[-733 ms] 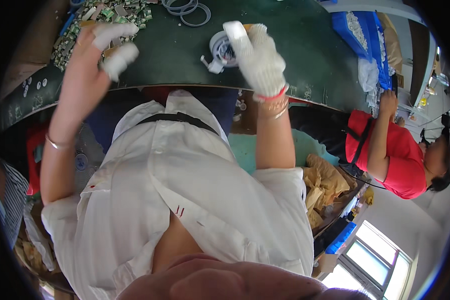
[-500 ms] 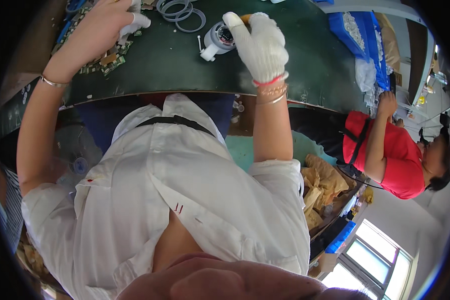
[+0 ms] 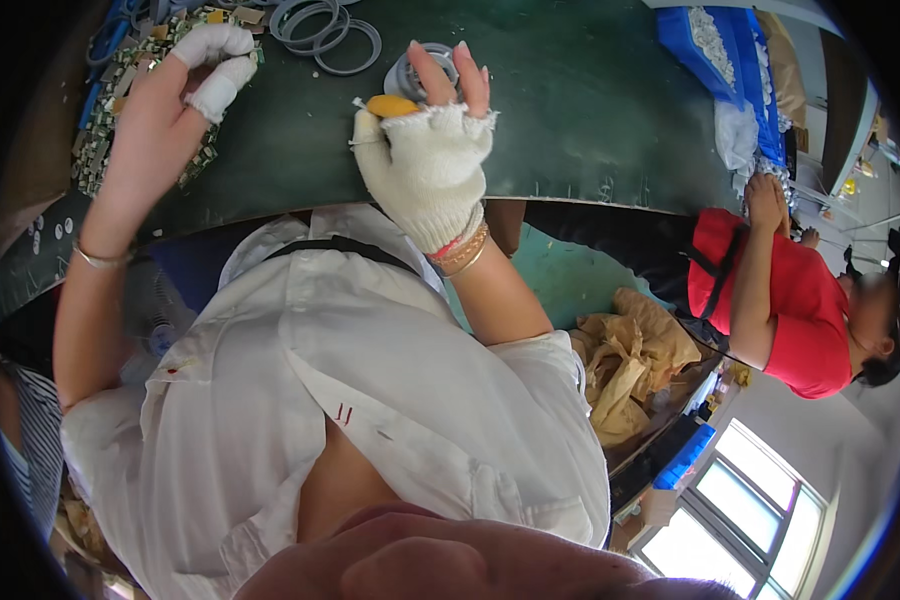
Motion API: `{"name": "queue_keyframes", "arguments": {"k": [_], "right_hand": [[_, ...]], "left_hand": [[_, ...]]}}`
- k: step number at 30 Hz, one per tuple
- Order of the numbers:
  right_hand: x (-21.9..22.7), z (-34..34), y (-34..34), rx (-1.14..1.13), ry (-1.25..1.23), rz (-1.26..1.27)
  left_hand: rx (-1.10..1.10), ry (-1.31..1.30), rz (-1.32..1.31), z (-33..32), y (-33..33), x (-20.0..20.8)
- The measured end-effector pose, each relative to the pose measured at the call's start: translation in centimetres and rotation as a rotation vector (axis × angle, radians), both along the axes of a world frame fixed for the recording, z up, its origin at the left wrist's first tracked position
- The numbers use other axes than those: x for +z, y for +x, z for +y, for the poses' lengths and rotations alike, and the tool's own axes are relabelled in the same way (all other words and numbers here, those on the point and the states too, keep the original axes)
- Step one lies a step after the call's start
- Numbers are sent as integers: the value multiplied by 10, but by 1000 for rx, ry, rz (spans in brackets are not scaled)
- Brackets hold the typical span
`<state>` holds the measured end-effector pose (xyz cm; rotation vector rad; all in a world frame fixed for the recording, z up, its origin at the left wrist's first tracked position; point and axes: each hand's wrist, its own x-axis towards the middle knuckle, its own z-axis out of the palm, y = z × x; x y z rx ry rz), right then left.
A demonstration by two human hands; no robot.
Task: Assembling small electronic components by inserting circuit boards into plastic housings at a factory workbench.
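Note:
My right hand (image 3: 425, 165) wears a white knitted glove with bare fingertips showing. It bends around a grey round plastic housing (image 3: 406, 76) on the green table, two fingers lying over its top. A rounded orange-yellow piece (image 3: 392, 106) shows beside the thumb; whether it is a finger cover or a separate part I cannot tell. A small white tip juts out past the thumb. My left hand (image 3: 185, 95), white covers on thumb and forefinger, is pinched over a heap of small green circuit boards (image 3: 95, 150). Anything between those fingertips is too small to make out.
Grey rings (image 3: 355, 50) lie beyond the housing, between my hands. Blue bags with white parts (image 3: 710, 60) sit at the table's right end, where a person in a red shirt (image 3: 770, 290) works. Crumpled brown paper (image 3: 630, 365) fills a box behind.
My right hand has moved left and nearer to me, turning so its fingers cover more of the housing. The left hand has come down nearer, its thumb and forefinger now visible.

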<state>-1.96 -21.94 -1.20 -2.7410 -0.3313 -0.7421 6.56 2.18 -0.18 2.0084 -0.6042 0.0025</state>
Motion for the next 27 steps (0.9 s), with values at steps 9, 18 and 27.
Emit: {"name": "queue_keyframes", "arguments": {"k": [9,18,27], "right_hand": [[47,-4,13,337,277,342],[41,-9,18,378,181,366],[48,-7,20,412,146,423]], "left_hand": [[22,-379,641,-31,-53,1],[-140,-481,693,-32,-64,5],[-74,-361,685,-31,-67,7]]}}
